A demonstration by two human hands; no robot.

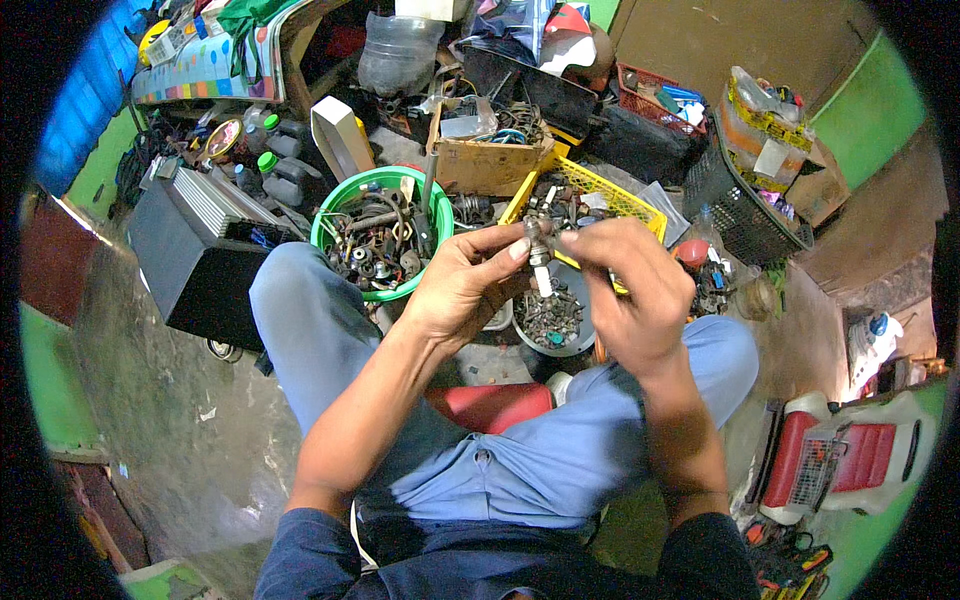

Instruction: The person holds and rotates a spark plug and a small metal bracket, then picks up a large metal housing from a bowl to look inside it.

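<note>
While the left hand [462, 287] pinches a spark plug [538, 250] between thumb and fingers, its white insulator pointing toward six o'clock, the right hand [640, 285] hovers curled just beside it at three o'clock; whether those fingertips touch the plug cannot be told. By the look of it the handling is midway: the plug is out in the open, loose from any engine, but not yet set down in a container. Outward from it, a grey bowl [565, 351] at six o'clock holds a heap of small metal parts. At nine o'clock, a green tub [385, 295] is loaded with mixed used parts, and a yellow basket [622, 187] at one o'clock carries more. Judging by these full vessels, plenty remains unhandled, though how much has been finished does not show. Beyond, at eleven o'clock, stands a cardboard box [490, 168] of wires and scraps; between two and three, a black plastic crate [750, 225]; and out at four, a red-and-white seat [868, 455].
</note>
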